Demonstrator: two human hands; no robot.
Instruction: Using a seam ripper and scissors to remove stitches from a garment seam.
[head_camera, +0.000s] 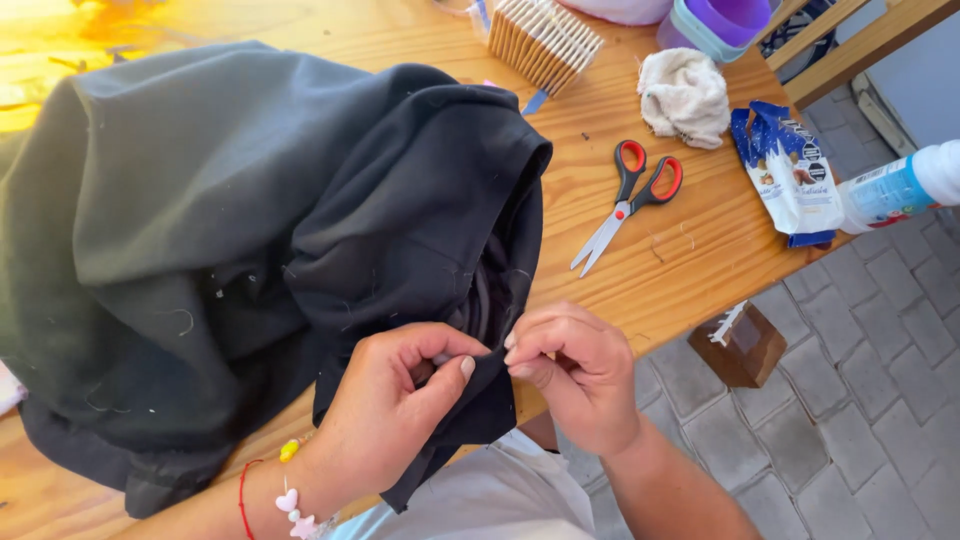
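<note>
A large black garment (230, 240) lies bunched over the wooden table (690, 250). Its near edge hangs toward me. My left hand (395, 410), with bead bracelets and a red string at the wrist, pinches that edge between thumb and fingers. My right hand (575, 370) pinches the same edge right beside it, fingertips almost touching the left thumb. Whether a needle or thread sits in the fingers is too small to tell.
Scissors (630, 200) with red and black handles lie on the table right of the garment. Beyond them are a crumpled white cloth (685, 97), a blue and white packet (790, 170), a plastic bottle (900, 190), a stack of woven coasters (545, 40) and a purple container (720, 22). A brown box (742, 343) stands on paving.
</note>
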